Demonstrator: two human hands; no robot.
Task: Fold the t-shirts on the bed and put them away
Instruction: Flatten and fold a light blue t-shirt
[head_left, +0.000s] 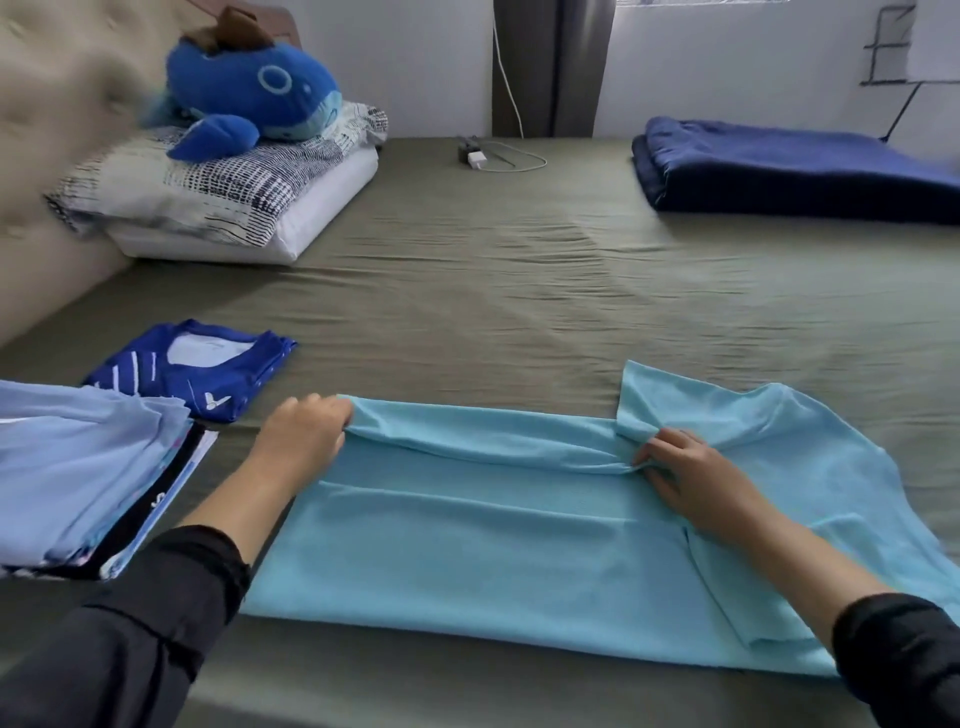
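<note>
Sleeves (156, 613) in black frame the near edge, above a light blue t-shirt (493, 561) spread flat on the olive bed (519, 291). The left hand (306, 431) has its grip pinching the shirt's far-left hem corner; the right hand (685, 478) pinches bunched fabric near the sleeve. Left lies a stack of clothes (88, 467), beyond it a folded royal-blue jersey (197, 369). Farther off: pillows (228, 197) under a whale plush (254, 98), and a navy blanket (795, 171).

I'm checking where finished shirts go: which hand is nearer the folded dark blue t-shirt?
Left. The left hand grips the light blue t-shirt just right of the folded dark blue t-shirt; the right hand pinches it much farther right.
</note>
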